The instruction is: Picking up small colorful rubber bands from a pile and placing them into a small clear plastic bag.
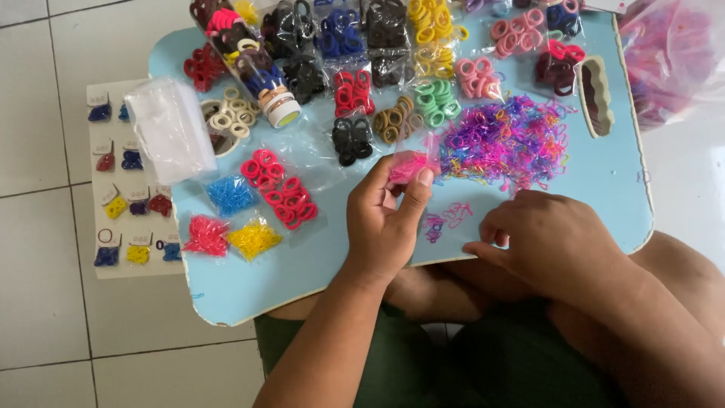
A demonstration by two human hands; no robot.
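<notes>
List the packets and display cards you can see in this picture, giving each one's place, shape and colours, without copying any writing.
Small clear bag: pinched in the left hand, pink bands inside.
Three small clear packets: blue, pink, yellow, on the tray's left part.
Empty clear bags: stacked at the tray's left edge.
White display card: on the floor at left, rows of small coloured items.
Large clear bag: top right, pink and purple contents.

sorting tiny elastic bands on a blue tray [604, 189]
left hand [385, 219] pinches a small clear bag [411, 162] of pink bands; right hand [547, 242] rests beside the loose pile [502, 140].
</notes>
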